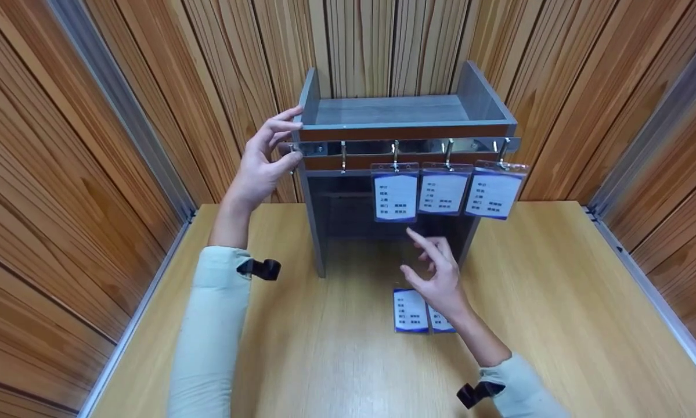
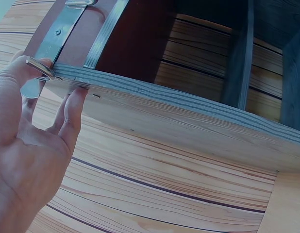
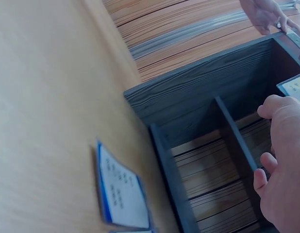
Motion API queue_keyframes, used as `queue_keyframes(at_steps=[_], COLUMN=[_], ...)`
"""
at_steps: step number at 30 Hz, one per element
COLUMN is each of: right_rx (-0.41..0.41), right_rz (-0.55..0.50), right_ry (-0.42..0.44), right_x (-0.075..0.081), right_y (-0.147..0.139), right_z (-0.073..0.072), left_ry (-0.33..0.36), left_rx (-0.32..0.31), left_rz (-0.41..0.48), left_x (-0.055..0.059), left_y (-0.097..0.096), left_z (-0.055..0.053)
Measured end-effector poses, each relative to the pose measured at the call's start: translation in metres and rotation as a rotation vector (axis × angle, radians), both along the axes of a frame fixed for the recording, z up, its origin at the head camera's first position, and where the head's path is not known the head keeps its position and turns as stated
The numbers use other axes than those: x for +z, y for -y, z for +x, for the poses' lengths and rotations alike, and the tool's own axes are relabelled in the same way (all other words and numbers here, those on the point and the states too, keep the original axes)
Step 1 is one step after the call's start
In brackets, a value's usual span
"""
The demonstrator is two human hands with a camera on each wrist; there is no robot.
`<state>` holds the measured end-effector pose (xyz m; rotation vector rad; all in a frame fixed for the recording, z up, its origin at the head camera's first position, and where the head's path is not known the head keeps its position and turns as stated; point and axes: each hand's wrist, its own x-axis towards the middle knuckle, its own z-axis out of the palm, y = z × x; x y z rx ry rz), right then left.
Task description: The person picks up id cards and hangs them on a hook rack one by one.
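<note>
A small grey wooden shelf [image 1: 388, 110] stands on the table, with a metal hook rail [image 1: 371, 147] across its front. My left hand [image 1: 263, 159] holds the shelf's left side at the rail's end; its thumb lies by an end hook [image 2: 39, 68], fingertips on the side panel [image 2: 189, 109]. Three badge holders hang from the rail: a left one [image 1: 395, 194], a middle one [image 1: 443, 191] and a right one [image 1: 494, 191]. Below them my right hand [image 1: 437, 276] hovers empty, its fingers loosely bent and thumb apart. Two more badge holders [image 1: 410, 312] lie under that hand, one partly covered.
Wood-plank walls [image 1: 377, 46] enclose the light wooden table [image 1: 324, 360] behind and at both sides. A bare hook [image 1: 343, 157] sits left of the hanging badges. Inside the shelf, a dark divider [image 3: 235, 131] spans the opening.
</note>
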<state>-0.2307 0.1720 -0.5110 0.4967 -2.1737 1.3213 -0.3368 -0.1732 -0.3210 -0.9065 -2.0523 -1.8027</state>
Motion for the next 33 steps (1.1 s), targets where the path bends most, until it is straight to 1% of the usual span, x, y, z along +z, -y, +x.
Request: queue_keyframes(at_steps=[5, 14, 22, 28, 33], right_rx=[0.013, 0.007, -0.048, -0.061, -0.056], right_rz=[0.033, 0.076, 0.15, 0.162, 0.157], right_ry=[0.028, 0.109, 0.121, 0.152, 0.146], right_x=[-0.011, -0.026, -0.042, -0.05, -0.054], right_y=[-0.006, -0.02, -0.035, -0.046, -0.054], right_z=[0.003, 0.013, 0.018, 0.023, 0.026], left_ry=[-0.005, -0.018, -0.015, -0.011, -0.01], left_rx=[0.001, -0.002, -0.008, -0.009, -0.001], left_rz=[-0.005, -0.009, 0.012, 0.013, 0.001], left_x=[0.0, -0.001, -0.001, -0.001, 0.0], left_y=[0.001, 0.001, 0.001, 0.0, 0.0], left_z=[-0.001, -0.002, -0.003, -0.003, -0.001])
